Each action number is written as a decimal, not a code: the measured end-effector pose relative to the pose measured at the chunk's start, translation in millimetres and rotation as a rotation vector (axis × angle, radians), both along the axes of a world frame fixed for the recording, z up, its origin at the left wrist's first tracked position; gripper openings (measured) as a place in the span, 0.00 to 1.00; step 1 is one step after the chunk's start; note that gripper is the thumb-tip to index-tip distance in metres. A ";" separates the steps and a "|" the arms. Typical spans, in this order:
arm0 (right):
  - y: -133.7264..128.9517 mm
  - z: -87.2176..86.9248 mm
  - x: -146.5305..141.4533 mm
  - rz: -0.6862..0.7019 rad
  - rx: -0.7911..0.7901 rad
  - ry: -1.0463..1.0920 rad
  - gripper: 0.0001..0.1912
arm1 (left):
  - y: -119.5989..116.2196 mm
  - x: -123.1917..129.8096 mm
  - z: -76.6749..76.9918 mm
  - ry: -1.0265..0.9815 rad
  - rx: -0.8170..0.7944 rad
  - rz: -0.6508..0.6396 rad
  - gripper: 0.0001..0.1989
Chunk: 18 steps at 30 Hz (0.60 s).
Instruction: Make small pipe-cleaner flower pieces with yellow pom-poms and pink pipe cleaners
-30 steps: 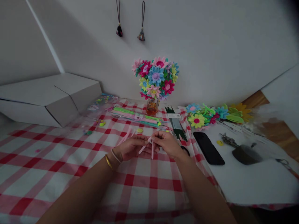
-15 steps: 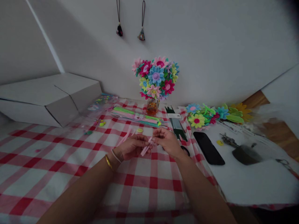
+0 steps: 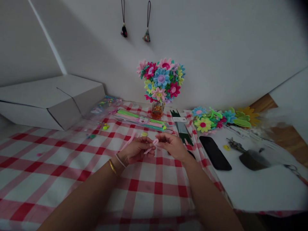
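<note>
Flower bouquet (image 3: 161, 81) behind hands, phone (image 3: 214, 152) right, box (image 3: 50, 101) left

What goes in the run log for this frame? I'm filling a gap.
left hand: holds pink strip | right hand: pinches same strip | surface: checked cloth | behind: flower vase

pink pipe cleaner (image 3: 151, 146) | bent, looped | held between both hands, above checked cloth

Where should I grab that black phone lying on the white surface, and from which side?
Grip the black phone across its long edges near the middle, coming from above: it lies flat, slim and angled, with bare white surface either side.
</note>
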State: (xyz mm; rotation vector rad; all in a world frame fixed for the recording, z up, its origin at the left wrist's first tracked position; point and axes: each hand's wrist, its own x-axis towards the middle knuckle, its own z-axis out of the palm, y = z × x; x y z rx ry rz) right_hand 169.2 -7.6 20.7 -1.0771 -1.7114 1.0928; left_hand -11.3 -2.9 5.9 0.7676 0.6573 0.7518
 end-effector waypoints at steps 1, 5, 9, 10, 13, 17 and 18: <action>-0.1 0.5 0.2 0.011 -0.006 -0.003 0.13 | 0.0 -0.6 -0.1 -0.005 0.001 -0.008 0.07; -2.0 4.1 -0.2 0.031 0.016 -0.049 0.08 | -1.1 -0.9 -1.1 -0.010 -0.007 -0.039 0.08; -1.9 4.8 0.8 0.059 0.071 -0.075 0.09 | -1.2 -0.3 -2.2 -0.009 0.005 -0.053 0.10; -1.3 4.1 1.4 0.060 0.084 -0.076 0.09 | -1.1 -0.3 -2.4 -0.006 0.008 -0.051 0.10; 0.6 1.4 3.0 0.047 0.104 -0.093 0.08 | -1.1 -0.3 -2.1 -0.001 0.005 -0.044 0.10; 1.4 0.9 4.2 0.032 0.155 -0.132 0.09 | -2.7 0.4 0.1 -0.004 -0.007 -0.041 0.09; 1.3 1.3 4.3 0.035 0.175 -0.146 0.09 | -2.9 0.7 0.6 -0.004 -0.010 -0.041 0.09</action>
